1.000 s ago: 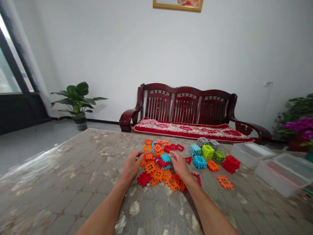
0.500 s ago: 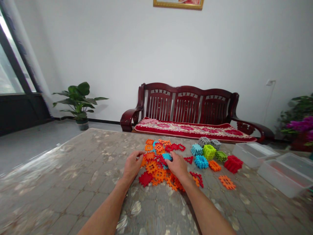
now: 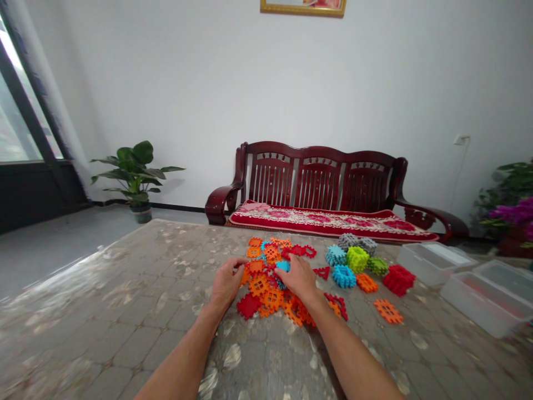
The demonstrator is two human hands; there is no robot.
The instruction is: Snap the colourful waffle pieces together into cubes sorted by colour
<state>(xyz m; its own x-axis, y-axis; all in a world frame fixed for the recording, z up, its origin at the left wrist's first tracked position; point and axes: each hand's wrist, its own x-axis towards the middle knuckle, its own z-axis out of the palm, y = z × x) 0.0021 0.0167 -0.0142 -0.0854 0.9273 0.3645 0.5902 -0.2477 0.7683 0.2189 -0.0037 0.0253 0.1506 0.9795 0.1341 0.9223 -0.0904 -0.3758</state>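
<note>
A loose heap of toothed plastic building tiles, mostly orange (image 3: 272,298) and red (image 3: 249,306), lies in front of me on the table. My right hand (image 3: 300,278) is over the heap, its thumb and fingers closed on a blue building tile (image 3: 283,266), which they partly cover. At the heap's left edge rests my left hand (image 3: 227,282). Its thumb and forefinger are curved with a gap between them, close to an orange tile, and I see nothing in them.
Right of the heap stand stacks of blue (image 3: 343,276), lime green (image 3: 357,259), grey (image 3: 348,241) and red tiles (image 3: 398,279). A single orange tile (image 3: 388,311) lies nearer. Clear plastic boxes (image 3: 478,303) stand at the right. Behind the table is a wooden bench (image 3: 318,178).
My right hand has shifted slightly left and covers more of the blue tile. My left hand has barely moved.
</note>
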